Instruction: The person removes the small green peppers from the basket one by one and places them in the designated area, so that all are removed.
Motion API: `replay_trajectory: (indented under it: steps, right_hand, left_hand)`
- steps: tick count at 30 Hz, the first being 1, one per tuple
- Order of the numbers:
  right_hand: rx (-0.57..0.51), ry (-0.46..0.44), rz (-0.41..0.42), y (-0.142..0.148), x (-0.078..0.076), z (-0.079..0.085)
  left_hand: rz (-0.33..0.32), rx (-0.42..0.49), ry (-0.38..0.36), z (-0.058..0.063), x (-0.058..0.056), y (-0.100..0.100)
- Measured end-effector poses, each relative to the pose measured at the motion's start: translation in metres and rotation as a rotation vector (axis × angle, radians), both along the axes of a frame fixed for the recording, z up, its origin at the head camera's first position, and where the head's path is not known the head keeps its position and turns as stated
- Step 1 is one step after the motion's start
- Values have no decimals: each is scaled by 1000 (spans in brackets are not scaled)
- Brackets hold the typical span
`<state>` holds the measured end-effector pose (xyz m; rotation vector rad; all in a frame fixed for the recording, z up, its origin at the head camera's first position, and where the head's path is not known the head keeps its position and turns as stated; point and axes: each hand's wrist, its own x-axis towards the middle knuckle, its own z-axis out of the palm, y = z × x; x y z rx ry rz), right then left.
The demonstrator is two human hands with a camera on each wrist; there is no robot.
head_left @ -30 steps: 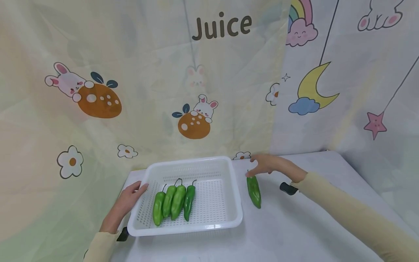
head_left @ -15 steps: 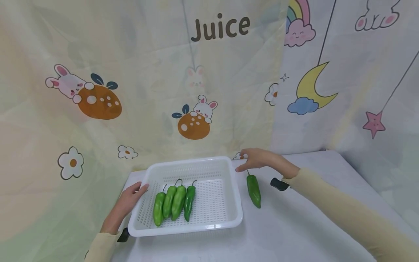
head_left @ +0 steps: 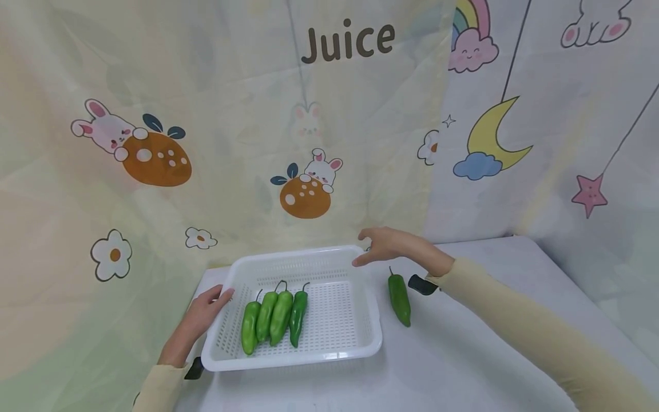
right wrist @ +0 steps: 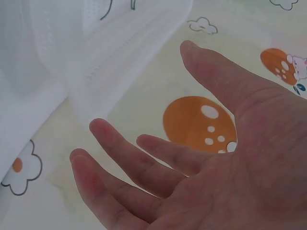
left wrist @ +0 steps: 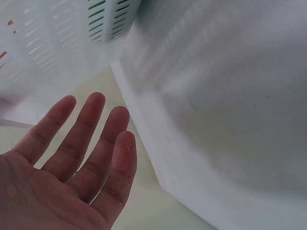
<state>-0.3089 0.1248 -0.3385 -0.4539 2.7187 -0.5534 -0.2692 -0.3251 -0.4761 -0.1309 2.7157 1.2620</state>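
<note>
A white plastic basket [head_left: 293,362] with slotted walls stands on the table; several green chili peppers [head_left: 280,320] lie side by side in its left half, stems pointing away. My left hand [head_left: 202,312] is at the basket's left rim, fingers extended; in the left wrist view that hand [left wrist: 72,167] has its fingers loosely straight beside the slotted wall. Over the basket's back right corner, my right hand [head_left: 386,244] holds nothing, thumb and fingers spread; the right wrist view shows the same hand [right wrist: 192,158] apart from the rim. One loose green chili pepper [head_left: 399,300] lies right of the basket.
The table [head_left: 463,355] has a white cover, and its right part extends beyond the loose pepper. A printed cloth [head_left: 231,137] with cartoon rabbits hangs as a wall right behind the table. Black wrist cameras [head_left: 423,284] sit under both wrists.
My right hand has moved left from above the loose pepper's stem to the basket's back right corner. The left hand, the basket and the peppers look the same.
</note>
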Motion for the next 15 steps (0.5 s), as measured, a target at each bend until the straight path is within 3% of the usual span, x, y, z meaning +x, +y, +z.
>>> replay_trajectory:
  steps: [15]
  right_hand:
    - [-20,24,90,-36,-3,5]
  left_hand:
    - [1,6,-6,1,0,0]
